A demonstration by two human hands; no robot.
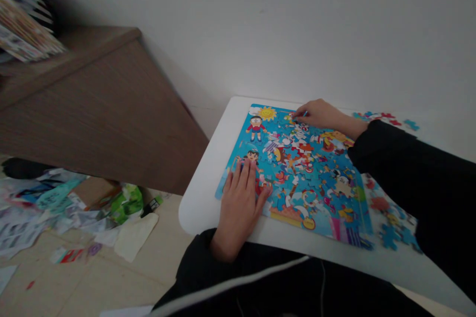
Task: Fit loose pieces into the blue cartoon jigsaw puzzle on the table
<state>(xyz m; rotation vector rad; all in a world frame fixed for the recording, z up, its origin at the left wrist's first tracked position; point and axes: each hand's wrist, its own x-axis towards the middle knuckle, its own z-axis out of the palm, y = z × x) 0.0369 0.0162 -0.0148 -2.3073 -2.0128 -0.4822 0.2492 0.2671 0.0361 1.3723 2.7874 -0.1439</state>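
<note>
A colourful cartoon jigsaw puzzle (232,163) lies on a white table (206,176), with a smiling sun and several figures on a blue ground. My left hand (241,195) rests flat on its lower left part, fingers stretched out over a printed figure. Near the puzzle's top edge, my right hand (318,113) is closed in a pinch, with a small blue puzzle piece (305,114) at the fingertips. Loose puzzle pieces (389,236) lie to the right, partly hidden by my right sleeve.
More loose pieces (386,116) lie at the back right by the white wall (297,29). A brown cabinet (111,114) with a stack of books or papers (28,27) stands to the left. Bags, papers and litter (92,203) cover the floor below it.
</note>
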